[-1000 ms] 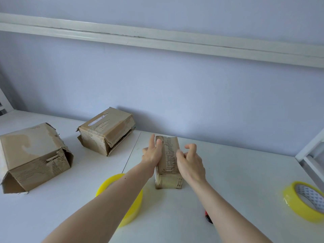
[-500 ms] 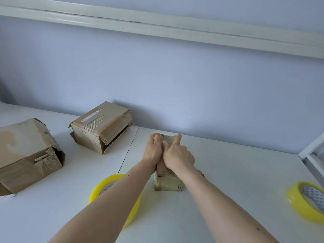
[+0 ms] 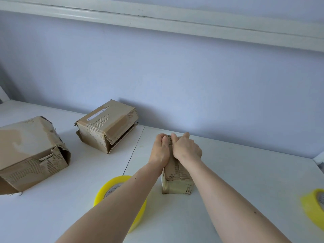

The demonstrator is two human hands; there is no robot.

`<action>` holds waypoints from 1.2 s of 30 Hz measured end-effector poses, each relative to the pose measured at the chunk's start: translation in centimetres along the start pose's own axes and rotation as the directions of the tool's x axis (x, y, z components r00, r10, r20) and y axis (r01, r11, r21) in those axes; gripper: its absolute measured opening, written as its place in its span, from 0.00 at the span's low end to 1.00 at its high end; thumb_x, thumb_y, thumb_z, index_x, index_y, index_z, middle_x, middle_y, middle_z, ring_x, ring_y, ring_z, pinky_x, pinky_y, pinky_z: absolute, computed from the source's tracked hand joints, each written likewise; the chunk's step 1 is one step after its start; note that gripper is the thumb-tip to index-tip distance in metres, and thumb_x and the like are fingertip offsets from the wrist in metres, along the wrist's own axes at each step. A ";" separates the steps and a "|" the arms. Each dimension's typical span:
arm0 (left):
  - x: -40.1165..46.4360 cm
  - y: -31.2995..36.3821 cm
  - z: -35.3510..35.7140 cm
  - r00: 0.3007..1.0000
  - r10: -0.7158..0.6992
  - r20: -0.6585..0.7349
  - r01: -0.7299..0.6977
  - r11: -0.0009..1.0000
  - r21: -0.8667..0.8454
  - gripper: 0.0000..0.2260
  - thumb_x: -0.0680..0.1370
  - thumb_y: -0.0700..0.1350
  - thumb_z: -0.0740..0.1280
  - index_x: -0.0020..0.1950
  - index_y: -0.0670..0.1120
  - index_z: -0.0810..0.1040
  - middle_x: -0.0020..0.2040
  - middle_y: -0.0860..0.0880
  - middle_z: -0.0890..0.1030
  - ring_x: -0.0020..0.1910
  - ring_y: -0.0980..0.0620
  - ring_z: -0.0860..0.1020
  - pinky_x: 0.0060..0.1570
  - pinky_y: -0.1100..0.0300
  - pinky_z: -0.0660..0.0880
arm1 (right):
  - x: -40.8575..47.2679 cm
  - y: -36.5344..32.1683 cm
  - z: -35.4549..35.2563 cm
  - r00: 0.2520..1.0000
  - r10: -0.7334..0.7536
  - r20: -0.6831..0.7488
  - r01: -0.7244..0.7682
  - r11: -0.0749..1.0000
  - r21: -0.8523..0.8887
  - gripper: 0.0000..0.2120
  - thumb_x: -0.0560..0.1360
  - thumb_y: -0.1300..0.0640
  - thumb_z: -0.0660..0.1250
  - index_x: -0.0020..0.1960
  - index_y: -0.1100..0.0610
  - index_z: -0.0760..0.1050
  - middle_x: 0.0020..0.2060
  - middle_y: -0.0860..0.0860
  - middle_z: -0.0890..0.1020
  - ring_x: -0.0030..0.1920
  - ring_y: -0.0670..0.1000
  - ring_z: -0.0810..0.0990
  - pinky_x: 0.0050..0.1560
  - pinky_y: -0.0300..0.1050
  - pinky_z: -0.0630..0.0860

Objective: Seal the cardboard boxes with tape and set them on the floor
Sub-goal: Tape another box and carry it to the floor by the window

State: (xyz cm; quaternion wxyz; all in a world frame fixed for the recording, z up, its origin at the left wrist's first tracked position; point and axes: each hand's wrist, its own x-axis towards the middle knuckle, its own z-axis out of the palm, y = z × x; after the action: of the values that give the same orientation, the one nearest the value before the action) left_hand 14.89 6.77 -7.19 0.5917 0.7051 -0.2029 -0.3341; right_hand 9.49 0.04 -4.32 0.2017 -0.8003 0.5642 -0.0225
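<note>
Small cardboard box (image 3: 177,174) sits on the white table (image 3: 245,181) right in front of us, long and narrow, its near end facing us and its far end under both our hands. We have the left hand (image 3: 159,151) laid on the box's top left edge, fingers curled over the far end, and the right hand (image 3: 186,149) pressed beside it on the top right, fingers also bent down over the far end; the two hands touch at the thumbs. Both are gripping the box. Under our left forearm lies a yellow tape roll (image 3: 112,190), just left of the box. A second yellow tape roll (image 3: 313,207) lies at the right edge, well apart. Further left on the table stand two bigger cardboard boxes: a medium box (image 3: 107,125) near the wall with a flap gaping, and a large torn box (image 3: 29,151) at the far left.
</note>
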 end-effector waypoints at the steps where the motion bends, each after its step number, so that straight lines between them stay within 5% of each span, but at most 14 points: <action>1: 0.0 0.0 0.0 1.000 -0.006 0.003 0.005 1.000 0.003 0.10 0.85 0.49 0.53 0.57 0.51 0.73 0.54 0.48 0.79 0.56 0.48 0.77 0.60 0.49 0.76 | 0.0 0.0 0.2 1.000 -0.008 -0.014 0.008 1.000 -0.005 0.27 0.83 0.38 0.46 0.65 0.59 0.65 0.59 0.57 0.80 0.60 0.61 0.78 0.47 0.49 0.67; 3: -0.1 -0.1 0.2 1.000 -0.028 0.003 0.028 0.999 0.022 0.12 0.82 0.54 0.54 0.60 0.54 0.73 0.59 0.47 0.78 0.59 0.47 0.76 0.63 0.47 0.74 | -0.1 0.2 0.3 0.999 -0.015 -0.034 0.015 1.000 -0.004 0.27 0.84 0.38 0.46 0.65 0.59 0.65 0.59 0.58 0.80 0.60 0.61 0.78 0.47 0.50 0.67; 7: 1.5 -1.6 0.2 0.991 -0.132 -0.007 0.132 0.986 0.105 0.33 0.68 0.69 0.50 0.73 0.65 0.65 0.70 0.45 0.72 0.70 0.43 0.69 0.72 0.43 0.66 | -0.4 0.4 -0.2 0.999 -0.020 -0.043 0.021 0.999 0.026 0.27 0.83 0.38 0.47 0.65 0.60 0.66 0.59 0.58 0.80 0.60 0.61 0.78 0.48 0.50 0.67; 10: 1.5 -1.0 0.1 0.976 -0.217 0.033 0.212 0.971 0.108 0.45 0.62 0.75 0.48 0.78 0.60 0.60 0.72 0.45 0.71 0.69 0.42 0.71 0.66 0.42 0.71 | -1.2 0.7 -1.1 0.996 -0.044 -0.080 0.047 0.998 0.045 0.27 0.83 0.38 0.47 0.65 0.60 0.67 0.57 0.58 0.81 0.58 0.61 0.79 0.47 0.50 0.67; 12: -0.8 1.2 -0.5 0.971 -0.211 0.109 0.208 0.977 0.041 0.40 0.70 0.73 0.50 0.76 0.54 0.65 0.67 0.47 0.77 0.62 0.47 0.77 0.52 0.51 0.77 | -2.2 1.1 -1.8 0.985 -0.086 -0.151 0.100 0.992 0.083 0.25 0.83 0.37 0.47 0.62 0.58 0.66 0.53 0.58 0.82 0.55 0.61 0.80 0.46 0.50 0.68; 14: -3.7 4.1 -1.2 0.984 -0.126 0.127 0.137 0.987 -0.089 0.27 0.80 0.67 0.52 0.68 0.53 0.74 0.52 0.53 0.84 0.47 0.54 0.79 0.41 0.58 0.72 | -3.6 1.5 -3.0 0.961 -0.157 -0.228 0.203 0.959 0.195 0.22 0.82 0.36 0.48 0.58 0.55 0.64 0.47 0.54 0.82 0.50 0.60 0.80 0.45 0.51 0.69; 17: -4.8 6.1 -1.9 0.992 -0.048 0.120 0.078 0.963 -0.258 0.26 0.85 0.62 0.48 0.44 0.53 0.81 0.29 0.58 0.82 0.34 0.57 0.78 0.41 0.59 0.69 | -5.7 1.9 -4.9 0.952 -0.178 -0.248 0.286 0.803 0.523 0.16 0.81 0.39 0.54 0.54 0.52 0.64 0.42 0.47 0.79 0.47 0.56 0.77 0.47 0.51 0.69; 18: -4.6 6.2 -1.9 0.991 -0.046 0.122 0.078 0.960 -0.268 0.28 0.85 0.62 0.47 0.43 0.53 0.82 0.32 0.58 0.84 0.38 0.59 0.81 0.47 0.59 0.71 | -6.2 2.0 -5.4 0.961 -0.156 -0.227 0.266 0.740 0.618 0.16 0.81 0.40 0.55 0.53 0.53 0.66 0.42 0.47 0.78 0.46 0.54 0.76 0.46 0.51 0.69; 21: -4.5 5.6 -1.5 0.995 -0.064 0.082 0.080 0.974 -0.210 0.26 0.83 0.64 0.47 0.70 0.51 0.72 0.65 0.51 0.80 0.65 0.52 0.76 0.66 0.53 0.70 | -6.7 2.4 -5.9 0.982 -0.085 -0.166 0.180 0.664 0.726 0.18 0.80 0.40 0.53 0.54 0.55 0.68 0.47 0.51 0.77 0.48 0.53 0.76 0.50 0.52 0.73; 23: -4.3 5.1 -0.9 0.999 -0.024 0.027 0.028 0.983 -0.183 0.22 0.84 0.60 0.48 0.68 0.48 0.71 0.64 0.50 0.77 0.63 0.50 0.76 0.55 0.55 0.73 | -6.3 2.2 -6.1 0.983 -0.069 -0.172 0.169 0.720 0.673 0.19 0.81 0.40 0.51 0.59 0.53 0.68 0.52 0.50 0.78 0.54 0.55 0.77 0.58 0.54 0.73; 26: -4.4 5.5 -0.6 1.000 -0.012 0.012 0.014 0.975 -0.222 0.19 0.85 0.55 0.49 0.61 0.45 0.72 0.50 0.50 0.76 0.47 0.52 0.75 0.40 0.58 0.68 | -5.4 1.0 -6.3 0.985 -0.130 -0.112 0.166 0.886 0.434 0.22 0.82 0.40 0.48 0.68 0.51 0.66 0.59 0.52 0.76 0.57 0.57 0.75 0.56 0.52 0.69; 31: -4.2 5.6 -0.9 0.999 -0.052 0.015 0.054 0.974 -0.222 0.15 0.85 0.53 0.50 0.55 0.47 0.72 0.49 0.49 0.76 0.44 0.52 0.75 0.38 0.59 0.69 | -4.8 -0.6 -5.4 0.982 -0.184 -0.044 0.188 0.976 0.114 0.20 0.83 0.41 0.46 0.64 0.54 0.64 0.56 0.56 0.80 0.55 0.60 0.77 0.48 0.51 0.69; 36: -4.2 5.6 -1.2 0.999 -0.034 0.011 0.035 0.982 -0.188 0.13 0.85 0.52 0.51 0.53 0.47 0.71 0.48 0.50 0.74 0.44 0.53 0.73 0.38 0.58 0.67 | -4.8 -0.7 -5.3 0.982 -0.185 -0.048 0.188 0.980 0.066 0.21 0.83 0.41 0.46 0.64 0.56 0.63 0.57 0.57 0.80 0.56 0.60 0.78 0.47 0.51 0.69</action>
State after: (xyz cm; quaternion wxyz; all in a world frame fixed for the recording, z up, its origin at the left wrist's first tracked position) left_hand 13.47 9.29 -0.69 0.6490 0.6482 -0.1605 -0.3646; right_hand 6.96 2.99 1.66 0.2148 -0.8415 0.4897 -0.0775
